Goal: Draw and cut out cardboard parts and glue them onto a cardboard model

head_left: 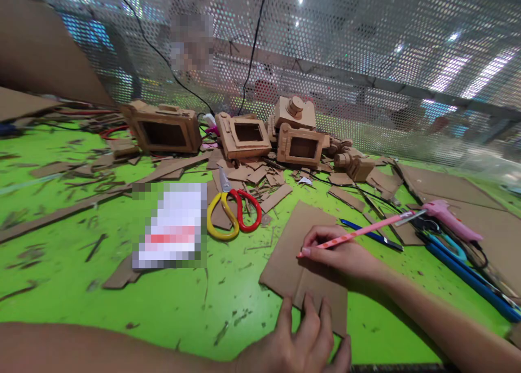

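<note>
The green surface [81,308] carries everything and is littered with cardboard offcuts [244,173]. The densest litter lies toward the far edge, which leaves a barer patch in front of you.

Three cardboard camera shells [165,127] stand at the back of the surface, well apart from your hands and probably parked out of the way.

The cardboard sheet [291,242] lies flat on the surface directly before you, right of centre, between your two hands.

Your left hand [301,340] rests on the near edge of the sheet. Its grip is open, with the fingers spread flat and closed around nothing. This looks like a hold-down, so the sheet cannot slide.

Your right hand [345,256] rests on the sheet's right side. Its grip is closed on the pink pencil [358,233] in a writing hold, and the tip points left, low over the cardboard. The heel of the hand appears to rest on the sheet for steadiness.

The scissors [234,213] lie open on the surface just left of the sheet, within reach.

The pink glue gun [451,218] and a blue pen [386,240] lie to the right, beyond your right hand.
</note>
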Tool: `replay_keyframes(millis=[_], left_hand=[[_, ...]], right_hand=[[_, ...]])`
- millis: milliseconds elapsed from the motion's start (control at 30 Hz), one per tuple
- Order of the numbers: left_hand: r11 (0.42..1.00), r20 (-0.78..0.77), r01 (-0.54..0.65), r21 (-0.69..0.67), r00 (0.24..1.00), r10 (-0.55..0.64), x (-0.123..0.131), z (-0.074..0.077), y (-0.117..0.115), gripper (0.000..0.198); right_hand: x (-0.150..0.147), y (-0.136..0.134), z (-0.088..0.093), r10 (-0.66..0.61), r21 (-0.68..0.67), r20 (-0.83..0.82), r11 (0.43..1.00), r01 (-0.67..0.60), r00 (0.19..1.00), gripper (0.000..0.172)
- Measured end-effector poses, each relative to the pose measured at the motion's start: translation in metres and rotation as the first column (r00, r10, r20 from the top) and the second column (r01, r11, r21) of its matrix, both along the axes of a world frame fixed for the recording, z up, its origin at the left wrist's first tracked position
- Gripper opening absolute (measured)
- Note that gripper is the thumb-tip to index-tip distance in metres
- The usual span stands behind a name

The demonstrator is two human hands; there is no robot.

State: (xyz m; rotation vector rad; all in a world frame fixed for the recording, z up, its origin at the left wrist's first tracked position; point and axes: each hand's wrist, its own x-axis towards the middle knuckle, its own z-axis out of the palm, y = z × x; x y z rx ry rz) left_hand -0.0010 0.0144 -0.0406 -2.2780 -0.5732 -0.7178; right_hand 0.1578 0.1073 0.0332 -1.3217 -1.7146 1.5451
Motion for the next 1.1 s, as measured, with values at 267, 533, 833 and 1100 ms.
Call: replay_keyframes(millis=[267,533,833,1100], left_hand=[[1.0,0.076,-0.001,-0.004,0.997,0.001,0.0018,0.0028,-0.0006,0.033],[1.0,0.061,0.018,-0.007,0.998,-0.018,-0.0015,0.0085,0.0016,0.03],[1.0,0.019,-0.015,0.009,1.0,0.015,-0.0007,0.0076,0.0013,0.035],[1.0,0.061,0.015,-0.022,0.998,-0.014,-0.0016,0.0071,0.0009,0.034]], right_hand=[[0.0015,0.0011,-0.0013,0.005,0.026,0.02,1.0,-0.005,1.0,0.03],[-0.0003,-0.0021,-0.0012,-0.03,-0.021,-0.025,0.999,0.029,0.999,0.033],[0.0002,-0.0006,-0.0024,-0.024,-0.008,-0.003,1.0,0.024,1.0,0.033],[0.0003,-0.0011,-0.0029,-0.03,0.003,0.0,1.0,0.03,1.0,0.031]])
